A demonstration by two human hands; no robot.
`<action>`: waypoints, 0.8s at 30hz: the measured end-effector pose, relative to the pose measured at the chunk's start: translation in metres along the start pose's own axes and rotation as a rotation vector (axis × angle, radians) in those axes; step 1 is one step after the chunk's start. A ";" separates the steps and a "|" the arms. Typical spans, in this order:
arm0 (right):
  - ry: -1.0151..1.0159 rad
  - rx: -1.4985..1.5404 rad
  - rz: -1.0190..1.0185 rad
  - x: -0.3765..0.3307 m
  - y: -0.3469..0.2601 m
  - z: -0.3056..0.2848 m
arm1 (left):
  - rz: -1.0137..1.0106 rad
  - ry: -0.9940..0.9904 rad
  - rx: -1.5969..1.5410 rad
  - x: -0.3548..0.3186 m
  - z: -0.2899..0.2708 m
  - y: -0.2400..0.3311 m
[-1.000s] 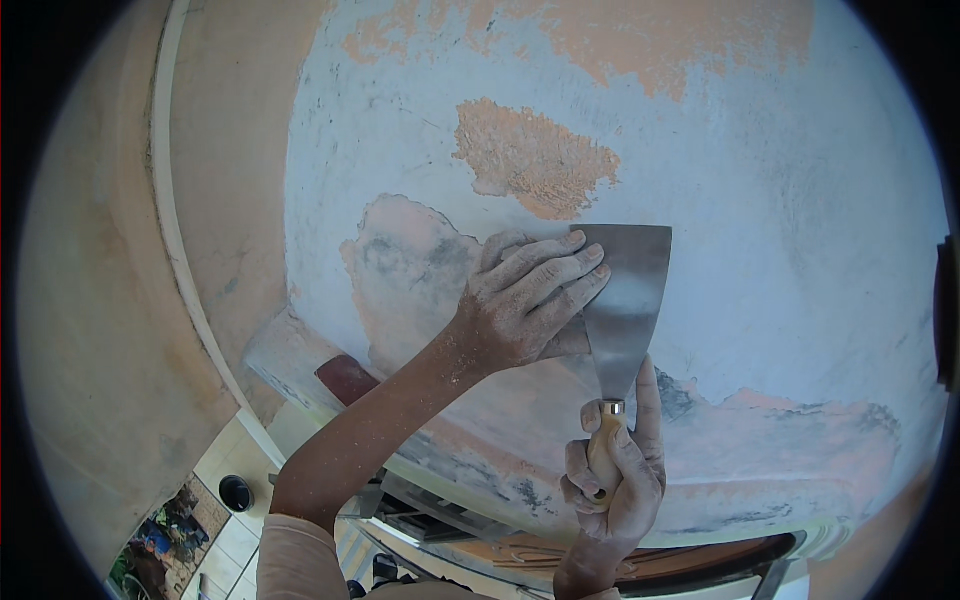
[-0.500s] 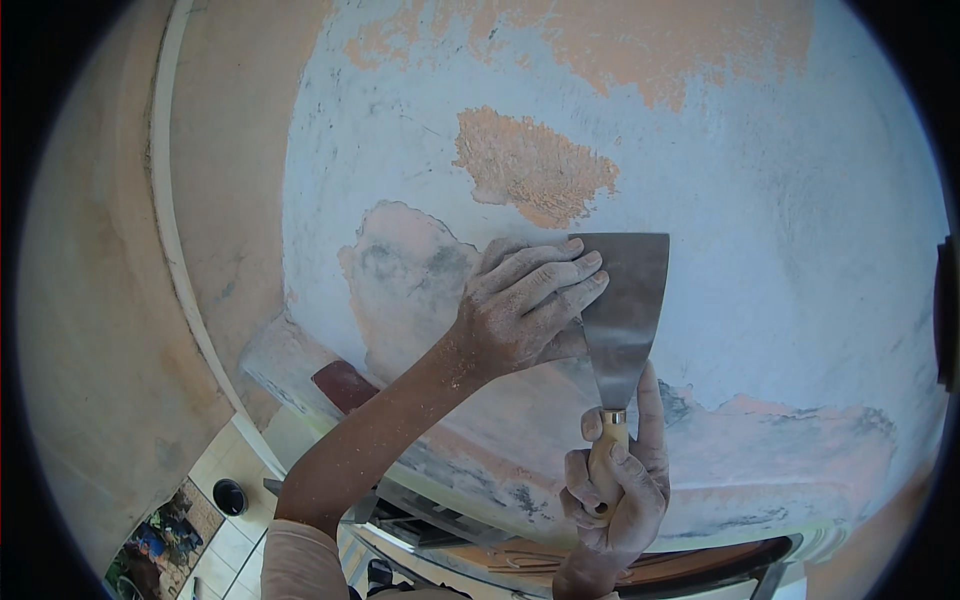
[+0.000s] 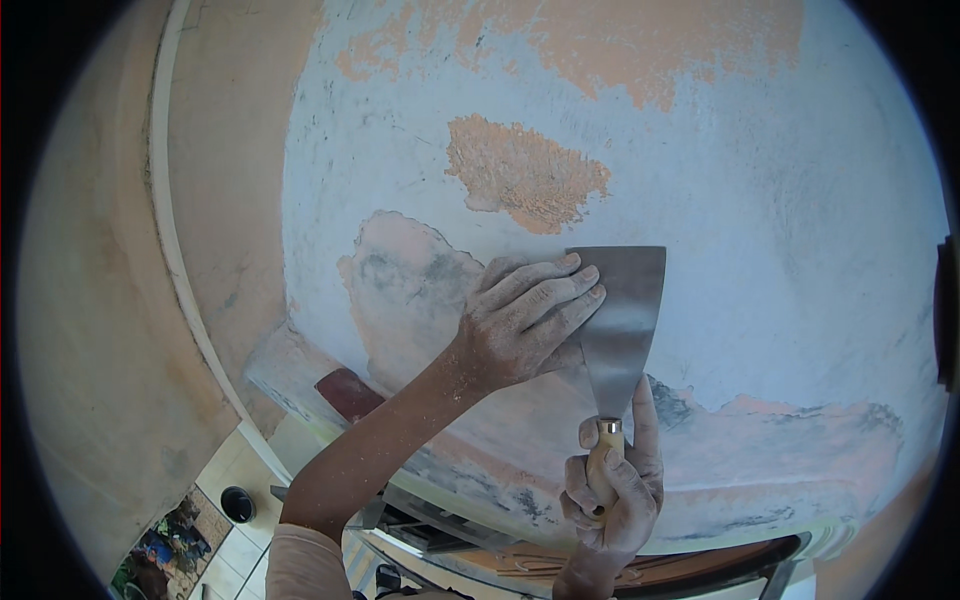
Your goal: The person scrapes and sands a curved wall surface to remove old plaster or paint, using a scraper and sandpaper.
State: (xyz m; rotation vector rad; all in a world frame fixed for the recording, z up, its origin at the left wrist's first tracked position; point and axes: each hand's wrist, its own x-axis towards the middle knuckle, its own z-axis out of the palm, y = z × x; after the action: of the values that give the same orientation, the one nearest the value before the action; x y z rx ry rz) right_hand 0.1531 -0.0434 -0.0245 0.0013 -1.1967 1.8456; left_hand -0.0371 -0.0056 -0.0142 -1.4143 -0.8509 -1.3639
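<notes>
Wooden handle of scraper clasped in right grip; blade upward, directly above that grip. Left grip set above and left of right one: fingers laid across blade's left side; whether pinched from behind cannot be told. Step judged: blade steadied or wiped by hand; firm handle and care near edges seemingly called for next. Beyond grips, patchy wall; far below left of both, black bucket.

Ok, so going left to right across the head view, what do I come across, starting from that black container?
Round black container, dark red piece, left hand, scraper, dark object at the right edge.
</notes>
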 end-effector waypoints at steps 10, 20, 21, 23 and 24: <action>0.012 0.023 -0.034 0.010 0.007 0.005 | 0.015 0.065 0.043 0.013 -0.002 -0.010; -0.013 0.020 -0.021 0.008 -0.001 0.003 | -0.013 0.056 0.011 0.009 0.003 0.000; 0.010 0.008 -0.022 0.008 -0.002 0.002 | -0.011 0.056 0.012 0.010 0.004 -0.003; 0.010 -0.014 -0.021 0.013 0.000 0.009 | 0.018 0.087 0.009 0.011 0.005 -0.010; 0.013 -0.036 -0.019 0.015 0.001 0.012 | 0.017 0.083 0.006 0.009 0.004 -0.009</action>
State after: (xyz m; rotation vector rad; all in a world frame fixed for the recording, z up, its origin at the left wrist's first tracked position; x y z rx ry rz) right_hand 0.1383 -0.0423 -0.0124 -0.0195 -1.2172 1.8051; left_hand -0.0428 -0.0004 -0.0033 -1.3481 -0.7866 -1.3959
